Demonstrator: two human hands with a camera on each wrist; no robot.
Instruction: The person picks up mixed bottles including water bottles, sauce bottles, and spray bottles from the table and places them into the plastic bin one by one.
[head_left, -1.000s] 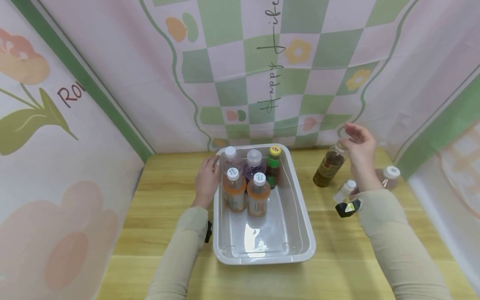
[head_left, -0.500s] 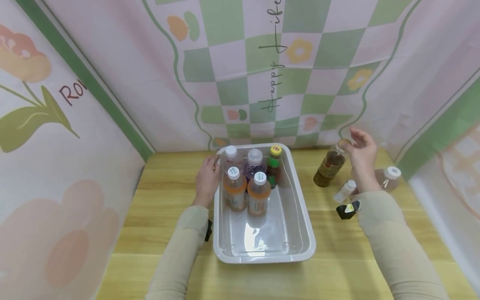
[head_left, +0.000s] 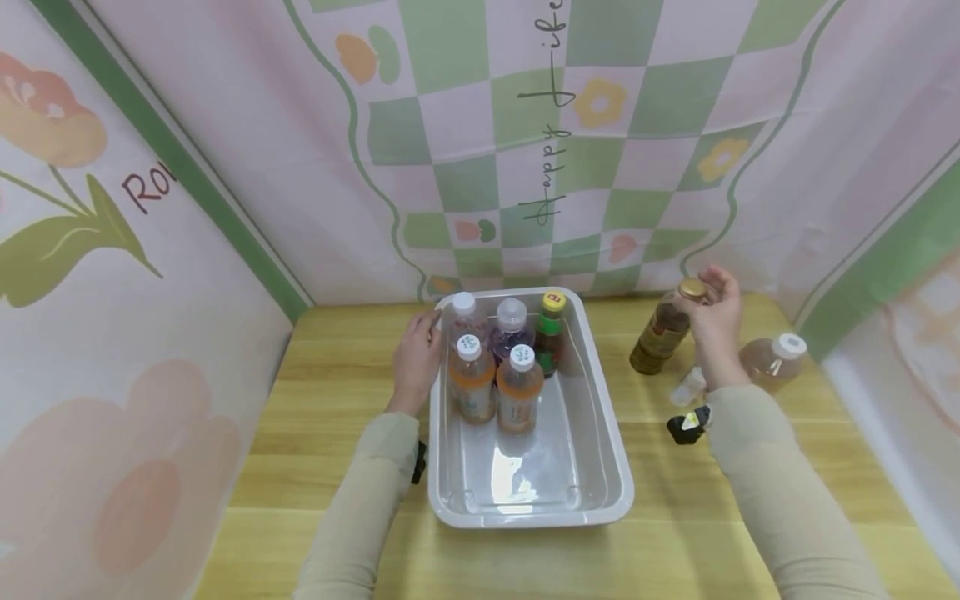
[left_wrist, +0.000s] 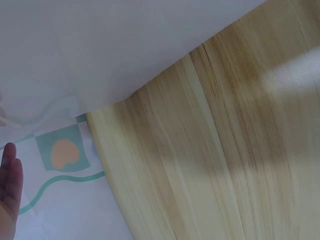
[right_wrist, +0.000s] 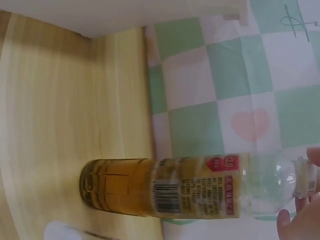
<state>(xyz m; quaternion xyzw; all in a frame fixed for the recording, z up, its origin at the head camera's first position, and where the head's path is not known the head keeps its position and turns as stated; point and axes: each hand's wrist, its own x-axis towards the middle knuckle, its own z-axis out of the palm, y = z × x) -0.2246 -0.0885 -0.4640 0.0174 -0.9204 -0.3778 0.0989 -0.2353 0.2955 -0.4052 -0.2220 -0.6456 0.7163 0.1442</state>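
Note:
My left hand (head_left: pixel 415 358) rests at the left rim of the grey plastic tub (head_left: pixel 618 500); its fingers (left_wrist: pixel 10 175) look straight in the left wrist view. On the right, my right hand (head_left: pixel 718 329) is at the neck of a clear bottle of amber liquid (head_left: pixel 660 335) with a gold cap. The thumb lies in front of the neck, other fingers behind it, some apart from the bottle. The bottle's label (right_wrist: pixel 200 187) shows a barcode. Inside the tub stand two orange-banded bottles (head_left: pixel 472 383), a purple bottle (head_left: pixel 512 337), a white-capped bottle (head_left: pixel 463 317) and a yellow-capped bottle (head_left: pixel 550 333).
Near my right wrist stand a small white-capped bottle (head_left: pixel 687 387), partly hidden, and a wider white-capped bottle (head_left: pixel 768 362). A patterned curtain (head_left: pixel 450 125) hangs behind the wooden table (head_left: pixel 322 367); more printed cloth closes in both sides.
My right hand has come down slightly, so the gold cap now shows between thumb and fingers. The left hand has stayed at the tub's rim.

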